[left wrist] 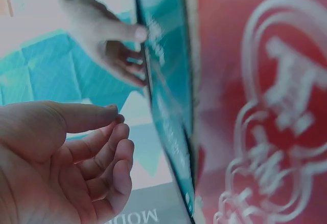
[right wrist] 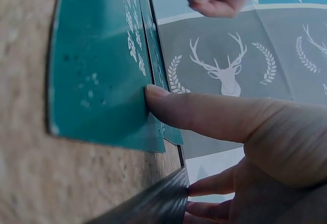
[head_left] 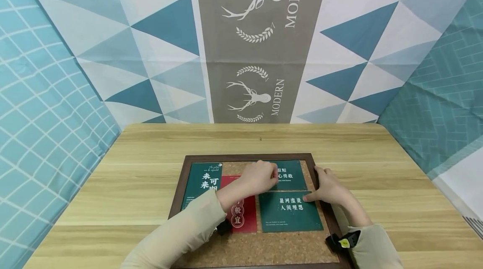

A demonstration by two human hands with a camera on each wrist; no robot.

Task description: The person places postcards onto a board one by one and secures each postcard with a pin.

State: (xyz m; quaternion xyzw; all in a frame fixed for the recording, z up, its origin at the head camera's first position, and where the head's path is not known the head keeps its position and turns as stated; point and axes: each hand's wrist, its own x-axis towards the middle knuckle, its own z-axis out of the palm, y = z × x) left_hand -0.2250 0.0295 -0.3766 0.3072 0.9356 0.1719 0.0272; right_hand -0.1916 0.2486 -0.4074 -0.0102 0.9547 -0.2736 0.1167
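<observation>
A brown-framed cork board point(head_left: 286, 250) lies on the wooden table, bearing several printed cards. My left hand point(head_left: 259, 177) is raised over its middle, overlapping the red card point(head_left: 247, 214) and the upper green card point(head_left: 296, 181) in the head view. Its fingers are curled, with the thumb tip point(left wrist: 110, 112) meeting the index fingertip; no object shows between them. My right hand point(head_left: 330, 187) spans the frame's right side. Its straight thumb point(right wrist: 176, 109) presses on the right end of the lower green card point(head_left: 290, 218), while the other fingers touch the frame's outer edge.
A tall green card point(head_left: 201, 181) sits at the board's upper left, with a small pale pin at its top right corner. Bare wooden table point(head_left: 124, 193) surrounds the board. Behind it hangs a patterned cloth point(head_left: 256, 50) with deer heads and triangles.
</observation>
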